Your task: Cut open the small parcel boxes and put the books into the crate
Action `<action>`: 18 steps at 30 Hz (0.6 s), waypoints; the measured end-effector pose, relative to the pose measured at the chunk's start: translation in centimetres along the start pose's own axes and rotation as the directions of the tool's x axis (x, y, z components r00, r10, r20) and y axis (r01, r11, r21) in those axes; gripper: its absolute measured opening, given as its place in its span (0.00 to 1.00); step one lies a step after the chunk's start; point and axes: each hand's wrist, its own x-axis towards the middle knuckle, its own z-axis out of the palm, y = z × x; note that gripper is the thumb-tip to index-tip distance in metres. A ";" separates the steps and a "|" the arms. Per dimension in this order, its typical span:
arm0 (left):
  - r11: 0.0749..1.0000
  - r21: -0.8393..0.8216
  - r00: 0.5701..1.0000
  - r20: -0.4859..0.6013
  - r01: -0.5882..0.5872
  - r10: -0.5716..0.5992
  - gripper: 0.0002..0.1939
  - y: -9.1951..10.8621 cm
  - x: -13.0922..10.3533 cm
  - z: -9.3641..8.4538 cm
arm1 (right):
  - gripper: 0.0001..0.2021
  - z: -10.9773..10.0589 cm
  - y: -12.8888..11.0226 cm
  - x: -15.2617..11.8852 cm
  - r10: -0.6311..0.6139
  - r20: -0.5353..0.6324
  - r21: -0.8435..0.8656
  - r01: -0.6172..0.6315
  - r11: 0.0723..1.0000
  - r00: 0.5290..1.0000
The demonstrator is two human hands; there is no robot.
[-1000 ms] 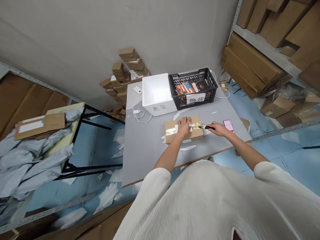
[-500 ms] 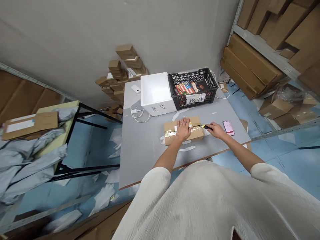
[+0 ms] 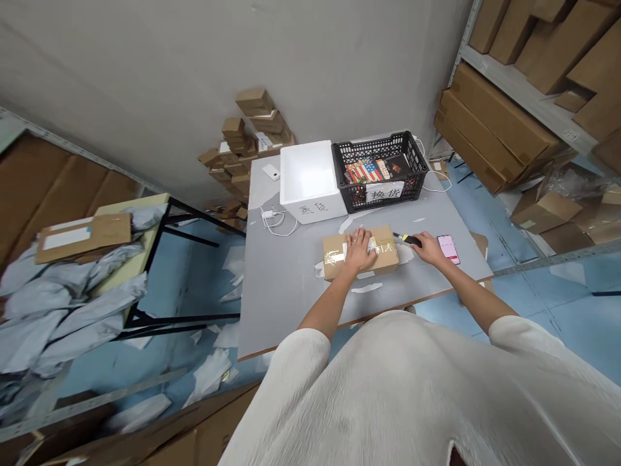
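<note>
A brown cardboard box with shiny clear tape and a label lies on the grey table. My left hand rests flat on top of it, fingers spread, holding nothing. Just right of the box, my right hand is closed around a black and yellow utility knife. The knife's blade points left at the box's right end and looks slightly apart from it. A phone with a lit pink screen lies right of my right hand.
Behind the box stand a white foam bin and a black crate holding books. Paper scraps and a white cable lie on the table. Grey parcels fill a side table at left. A shelf with cartons stands right.
My right hand has drawn the knife to the right, off the box. My left hand stays on the box. The view has shifted slightly.
</note>
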 end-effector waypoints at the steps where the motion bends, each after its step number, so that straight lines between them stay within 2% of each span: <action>1: 1.000 0.006 1.000 -0.013 0.018 -0.018 0.38 0.0 -0.6 -0.2 | 0.21 0.0 0.1 0.4 0.027 -0.024 0.021 -0.026 0.999 0.999; 3: 0.997 0.019 0.997 -0.035 0.073 -0.072 0.36 -0.2 -2.4 -0.3 | 0.21 -0.2 0.1 1.4 0.072 -0.073 0.071 -0.067 0.995 0.995; 5: 0.994 0.022 0.993 -0.044 0.111 -0.110 0.35 -0.5 -4.5 -0.2 | 0.22 -0.3 -0.5 3.0 0.053 -0.089 0.125 -0.042 0.991 0.995; 7: 0.992 0.025 0.990 -0.061 0.127 -0.126 0.36 -0.9 -6.6 0.1 | 0.22 -0.2 -2.0 4.9 -0.037 -0.071 0.166 0.048 0.985 0.997; 10: 0.988 0.024 0.984 -0.098 0.154 -0.151 0.32 -1.3 -8.9 0.6 | 0.22 0.5 -5.5 7.7 -0.198 -0.011 0.159 0.197 0.967 0.980; 12: 0.980 0.019 0.975 -0.108 0.197 -0.194 0.28 -1.3 -9.8 0.9 | 0.22 1.1 -8.0 9.1 -0.260 0.055 0.106 0.254 0.961 0.964; 14: 0.969 0.002 0.967 -0.076 0.245 -0.245 0.24 -1.3 -10.2 1.2 | 0.21 1.9 -10.0 9.9 -0.271 0.140 0.051 0.266 0.963 0.952; 16: 0.959 -0.021 0.958 -0.028 0.284 -0.285 0.21 -1.3 -10.5 1.4 | 0.21 2.5 -11.2 10.0 -0.252 0.198 0.021 0.253 0.967 0.947; 18: 0.948 -0.038 0.949 -0.015 0.315 -0.316 0.20 -1.5 -10.7 1.7 | 0.21 2.8 -11.5 9.6 -0.222 0.202 0.010 0.224 0.974 0.954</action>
